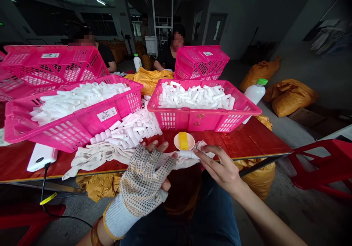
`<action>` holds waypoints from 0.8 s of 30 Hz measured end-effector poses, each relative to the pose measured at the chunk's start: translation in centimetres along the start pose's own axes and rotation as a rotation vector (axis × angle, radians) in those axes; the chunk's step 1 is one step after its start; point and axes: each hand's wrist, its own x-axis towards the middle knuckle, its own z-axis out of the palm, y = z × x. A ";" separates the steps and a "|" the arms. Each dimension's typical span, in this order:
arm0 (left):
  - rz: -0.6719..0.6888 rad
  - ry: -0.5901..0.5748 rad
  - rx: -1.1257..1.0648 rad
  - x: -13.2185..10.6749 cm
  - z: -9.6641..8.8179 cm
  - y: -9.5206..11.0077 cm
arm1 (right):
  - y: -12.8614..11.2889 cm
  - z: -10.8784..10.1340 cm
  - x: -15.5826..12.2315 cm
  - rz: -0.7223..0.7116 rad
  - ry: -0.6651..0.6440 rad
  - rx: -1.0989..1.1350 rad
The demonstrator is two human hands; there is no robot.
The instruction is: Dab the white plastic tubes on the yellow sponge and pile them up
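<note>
A short white plastic tube [189,154] lies level above the cloth [183,162] near the table's front edge. My bare right hand [224,170] grips the tube's right end with its fingertips. My left hand [145,180], in a dotted work glove with bare fingertips, has its fingers apart; one fingertip is close to the tube's left end, and contact is hard to tell. Just behind the tube sits a small white dish [176,145] with a yellow strip [183,141] across it. To the left, a row of white tubes [134,130] is piled by a crumpled cloth [101,156].
Two pink baskets [203,114] [79,123] full of white tubes stand on the red table [247,143]. More pink baskets [202,62] stand behind, with two people beyond. A white power bank [42,157] with a cable is at left, a green-capped bottle [255,91] at right.
</note>
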 end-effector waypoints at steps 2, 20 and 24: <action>0.048 -0.001 0.009 0.1 -0.1 0.3 | -0.1 0.0 0.2 -0.005 -0.006 0.016; -0.540 -0.183 0.353 -14.8 0.8 -11.4 | 0.8 0.2 -3.6 0.102 0.003 -0.007; -0.773 -0.354 0.054 -16.3 1.4 -14.6 | 1.5 1.0 -4.3 0.108 0.005 0.034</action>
